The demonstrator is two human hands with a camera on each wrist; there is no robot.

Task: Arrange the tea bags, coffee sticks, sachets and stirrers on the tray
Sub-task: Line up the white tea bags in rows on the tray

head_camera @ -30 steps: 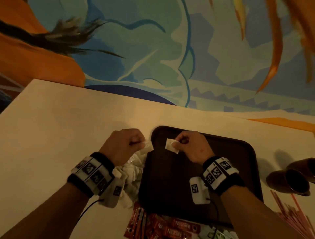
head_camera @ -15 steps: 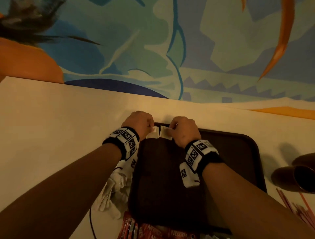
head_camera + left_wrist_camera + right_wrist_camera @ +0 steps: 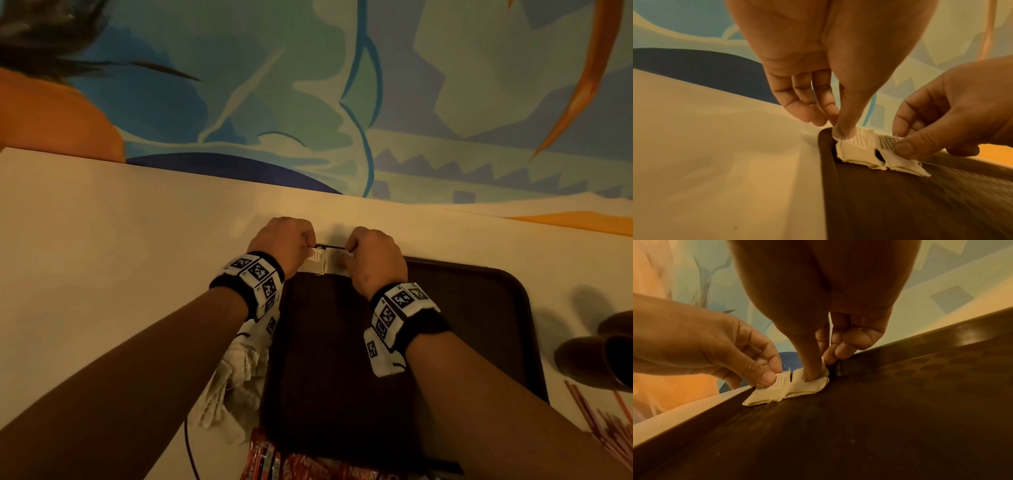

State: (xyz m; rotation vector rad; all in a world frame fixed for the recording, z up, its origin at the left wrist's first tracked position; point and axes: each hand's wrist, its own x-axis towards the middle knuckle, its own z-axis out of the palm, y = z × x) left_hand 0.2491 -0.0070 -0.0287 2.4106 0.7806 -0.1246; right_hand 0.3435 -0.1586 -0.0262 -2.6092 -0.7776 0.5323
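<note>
L hand (image 3: 286,245) pinches one tea bag (image 3: 855,151), R hand (image 3: 371,263) pinches 2nd tea bag (image 3: 902,165), thumb+fingers curled; bags touch at tray's (image 3: 479,308) far-left corner

The tea bags (image 3: 856,154) are matt, fibrous paper with crimped edges. The tray (image 3: 900,410) is dark with a glossy rim and checker-textured floor. The worktop (image 3: 120,240) looks smooth and matt.
</note>
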